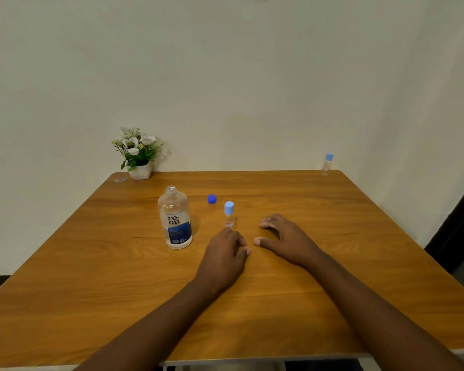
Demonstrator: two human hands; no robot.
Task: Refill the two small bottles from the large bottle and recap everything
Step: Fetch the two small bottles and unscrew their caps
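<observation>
The large clear bottle (175,219) with a blue label stands uncapped at the table's middle left. Its dark blue cap (212,199) lies on the wood just behind and to the right. A small clear bottle (229,215) with a light blue cap stands upright right of the large one. My left hand (223,257) rests on the table just in front of this small bottle, fingers loosely curled, holding nothing. My right hand (285,239) rests beside it on the right, fingers relaxed, empty. A second small capped bottle (327,164) stands at the far right corner.
A white pot with white flowers (137,153) stands at the far left corner of the wooden table (306,303), with a small wrapper (120,179) beside it. A plain wall rises right behind the table. A dark opening lies off the table's right side.
</observation>
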